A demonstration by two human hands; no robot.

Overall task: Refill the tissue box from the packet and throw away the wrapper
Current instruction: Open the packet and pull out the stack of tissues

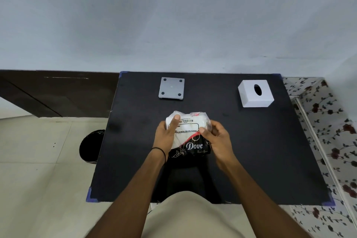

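A plastic tissue packet (190, 135), white at its far end and black with "Dove" lettering at its near end, is held over the middle of the black table (251, 150). My left hand (167, 136) grips its left side with the thumb on top. My right hand (217, 139) pinches its right edge. The white tissue box cover (256, 93) with a dark oval slot stands at the far right of the table. Its flat grey base plate (171, 88) lies apart at the far middle.
A bin lined with a black bag (90, 146) stands on the tiled floor left of the table. A floral-patterned surface (328, 131) runs along the right side. A pale wall rises behind the table, with a dark wooden panel at the far left.
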